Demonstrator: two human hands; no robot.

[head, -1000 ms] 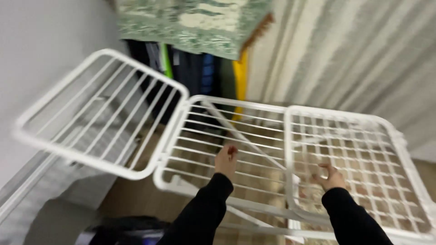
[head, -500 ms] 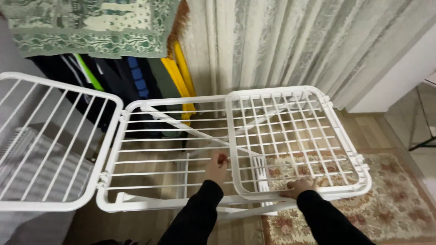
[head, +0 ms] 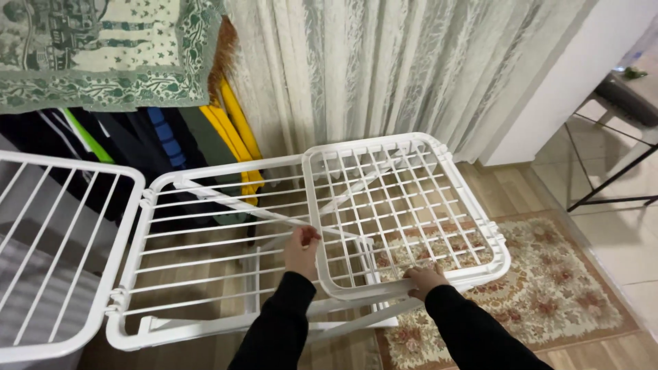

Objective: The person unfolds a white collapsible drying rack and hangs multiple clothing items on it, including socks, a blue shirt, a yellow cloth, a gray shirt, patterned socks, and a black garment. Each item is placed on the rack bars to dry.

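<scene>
Left hand (head: 301,251) is closed on a rail of the white drying rack (head: 205,274); right hand (head: 423,280) is clamped on the near edge of the gridded right wing (head: 404,205). Middle section is spread flat over the floor; both wings are judged not yet settled.

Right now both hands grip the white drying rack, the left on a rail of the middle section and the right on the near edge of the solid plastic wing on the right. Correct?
Not quite. The head view shows the right wing is an open wire grid, not solid plastic; the patterned rug shows through it. The rest stands: the left hand grips a middle rail of the white drying rack, the right hand the wing's near edge.
</scene>
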